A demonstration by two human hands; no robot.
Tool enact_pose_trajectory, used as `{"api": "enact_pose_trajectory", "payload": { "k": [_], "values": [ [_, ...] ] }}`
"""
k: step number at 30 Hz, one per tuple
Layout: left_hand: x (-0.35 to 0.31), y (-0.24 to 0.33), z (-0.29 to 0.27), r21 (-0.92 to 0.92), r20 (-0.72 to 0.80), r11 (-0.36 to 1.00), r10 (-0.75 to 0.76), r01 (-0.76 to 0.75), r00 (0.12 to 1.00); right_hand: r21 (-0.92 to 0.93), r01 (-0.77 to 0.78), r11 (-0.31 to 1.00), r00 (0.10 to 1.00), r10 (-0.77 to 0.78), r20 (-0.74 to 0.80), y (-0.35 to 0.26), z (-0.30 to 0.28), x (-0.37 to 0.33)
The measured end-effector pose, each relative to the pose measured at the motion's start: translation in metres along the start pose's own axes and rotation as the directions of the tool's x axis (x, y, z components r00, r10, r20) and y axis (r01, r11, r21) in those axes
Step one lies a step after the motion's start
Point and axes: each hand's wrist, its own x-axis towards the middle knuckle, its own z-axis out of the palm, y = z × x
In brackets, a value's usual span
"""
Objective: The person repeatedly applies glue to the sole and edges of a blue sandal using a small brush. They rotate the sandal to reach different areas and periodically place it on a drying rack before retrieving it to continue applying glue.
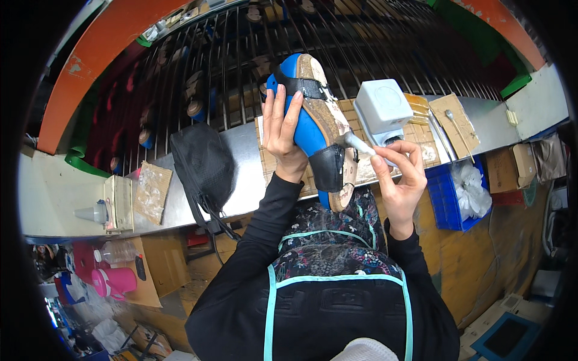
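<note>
My left hand is closed around a sandal mounted on a blue shoe last, held tilted over the bench edge. Its underside faces up and shows a cork-brown sole area, pale patches and two black straps. Between the fingertips of my right hand is a brush with a white handle. The dark bristle end of that brush touches the sandal near the front strap. Just beyond my right hand stands a pale grey, square-topped container.
Behind the metal bench runs a rack of metal rods carrying several shoes on lasts. A black mesh bag sits left. To the right lie a cardboard piece with another brush and a blue crate holding white plastic.
</note>
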Motion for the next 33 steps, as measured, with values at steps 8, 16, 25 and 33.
{"api": "enact_pose_trajectory", "payload": {
  "k": [8,16,25,33],
  "values": [
    [0.008,0.001,-0.001,-0.038,0.039,0.998,-0.056,0.058,0.998,0.071,0.031,0.997,0.993,-0.038,0.109,0.001,-0.007,-0.005],
    [0.015,0.008,-0.001,-0.029,0.119,0.991,-0.127,0.131,0.985,0.074,0.013,0.997,0.985,-0.025,0.170,0.002,-0.018,-0.010],
    [0.011,0.017,0.005,-0.046,0.221,0.982,-0.168,0.183,0.961,0.309,-0.332,0.891,0.943,0.303,0.139,0.054,0.006,0.029],
    [-0.001,-0.001,-0.001,0.047,0.269,0.966,-0.258,0.255,0.928,0.317,-0.350,0.881,0.929,0.283,0.238,0.019,-0.016,-0.018]
  ]
}}
